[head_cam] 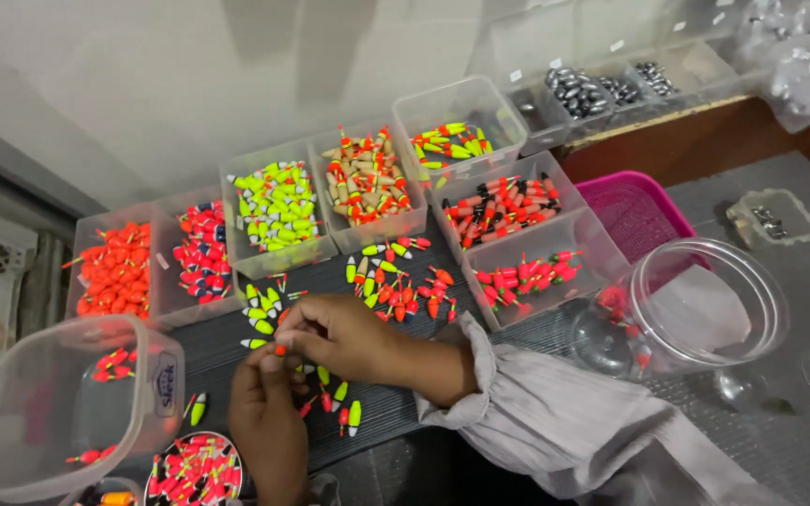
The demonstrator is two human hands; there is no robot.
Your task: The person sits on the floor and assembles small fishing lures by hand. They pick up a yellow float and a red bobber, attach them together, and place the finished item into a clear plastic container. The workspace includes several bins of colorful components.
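Head view: both hands meet over the dark bench (517, 394), just in front of a scatter of loose floats (396, 281). The right hand (339, 333) and left hand (269, 412) pinch fingers together on one small orange-tipped float (279, 349), apparently sorting; placing it likely needs matching colours among the tubs (278, 211) behind.

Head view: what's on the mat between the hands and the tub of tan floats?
Loose floats, yellow-green and orange-red, lie scattered on the dark mat between the hands and the tan-float tub; the head view shows it.
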